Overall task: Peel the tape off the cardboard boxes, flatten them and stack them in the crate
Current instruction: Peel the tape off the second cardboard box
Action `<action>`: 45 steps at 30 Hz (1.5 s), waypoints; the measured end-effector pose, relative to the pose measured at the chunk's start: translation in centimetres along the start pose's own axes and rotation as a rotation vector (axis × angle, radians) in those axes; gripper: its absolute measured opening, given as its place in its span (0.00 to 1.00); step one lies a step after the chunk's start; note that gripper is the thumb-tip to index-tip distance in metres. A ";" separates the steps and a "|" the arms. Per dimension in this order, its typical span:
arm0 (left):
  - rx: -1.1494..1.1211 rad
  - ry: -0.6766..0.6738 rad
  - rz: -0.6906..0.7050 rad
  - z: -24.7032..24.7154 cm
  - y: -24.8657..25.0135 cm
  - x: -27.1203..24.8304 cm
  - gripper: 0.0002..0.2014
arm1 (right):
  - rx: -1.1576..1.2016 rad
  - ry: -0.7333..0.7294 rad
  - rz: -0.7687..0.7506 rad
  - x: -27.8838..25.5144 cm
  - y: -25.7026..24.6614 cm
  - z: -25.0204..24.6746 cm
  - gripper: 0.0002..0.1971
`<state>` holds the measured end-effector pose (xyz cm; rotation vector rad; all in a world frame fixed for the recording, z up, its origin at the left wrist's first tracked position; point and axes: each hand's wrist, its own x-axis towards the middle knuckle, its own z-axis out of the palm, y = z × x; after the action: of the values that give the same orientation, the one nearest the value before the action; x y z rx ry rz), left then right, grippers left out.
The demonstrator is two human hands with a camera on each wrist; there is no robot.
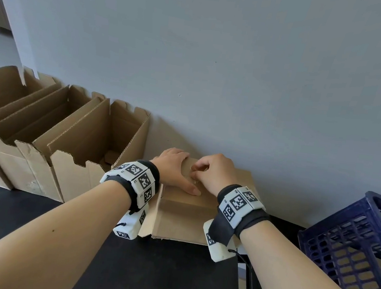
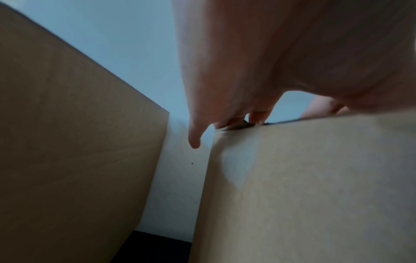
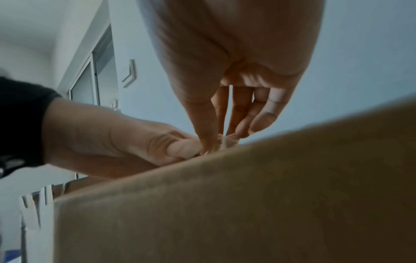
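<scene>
A closed cardboard box (image 1: 183, 218) stands on the black table (image 1: 145, 271) against the wall. My left hand (image 1: 174, 168) lies across its top, with the fingers curled over the far edge (image 2: 236, 122) and the thumb stretched along the top panel. My right hand (image 1: 215, 171) is beside it, thumb and fingertips pinched together on a crumpled bit of clear tape (image 3: 227, 141) at the top seam. In the right wrist view the left thumb (image 3: 182, 149) presses right next to that pinch. How far the tape runs along the seam is hidden by the hands.
Several open-topped cardboard boxes (image 1: 66, 134) stand in a row to the left along the wall, the nearest (image 2: 67, 142) a small gap from my box. A dark blue plastic crate (image 1: 353, 236) with cardboard inside sits at the right, past the table's edge.
</scene>
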<state>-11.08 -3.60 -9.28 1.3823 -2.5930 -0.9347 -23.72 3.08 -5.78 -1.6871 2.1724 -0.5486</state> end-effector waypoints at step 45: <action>0.417 -0.123 0.094 0.8 7.9 1.7 0.63 | 0.352 0.341 0.229 -0.9 8.0 -6.6 0.10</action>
<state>-18.16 -1.23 -6.07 1.2958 -3.0436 -0.4969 -33.43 6.37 -3.92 -1.2117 2.2811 -1.1425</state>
